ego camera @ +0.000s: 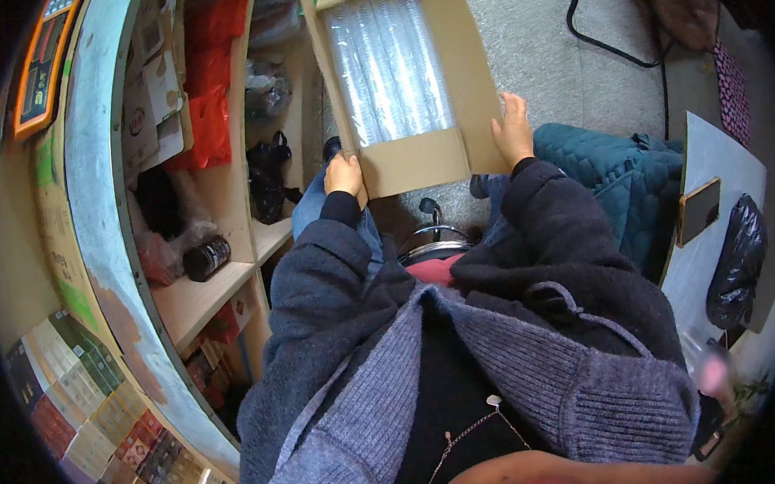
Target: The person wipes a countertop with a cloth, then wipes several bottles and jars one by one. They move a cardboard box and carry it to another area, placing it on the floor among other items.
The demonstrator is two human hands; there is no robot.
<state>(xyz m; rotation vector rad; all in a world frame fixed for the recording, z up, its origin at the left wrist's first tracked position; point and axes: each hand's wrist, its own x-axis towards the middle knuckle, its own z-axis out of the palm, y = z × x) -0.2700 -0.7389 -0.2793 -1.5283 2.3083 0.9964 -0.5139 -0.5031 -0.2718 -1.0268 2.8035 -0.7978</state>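
An open cardboard box [416, 164] is held in front of me above my knees. Inside it lie several long rows of nested clear plastic pieces [390, 69], wrapped in shiny film; what the pieces are I cannot tell. At the box's near left corner my left hand [343, 175] grips the cardboard, thumb on top. My right hand [513, 128] clasps the outer edge of the right-hand flap [474, 83]. Both hands' fingers are partly hidden by the cardboard.
On my left, wooden shelves [198, 297] hold red plastic bags [210, 113], black bags and a dark jar [207, 258]. A teal quilted cloth [616, 168] lies to the right, beside a board bearing a phone [700, 211] and a black plastic bag [735, 264]. A black metal chair frame [573, 21] stands beyond.
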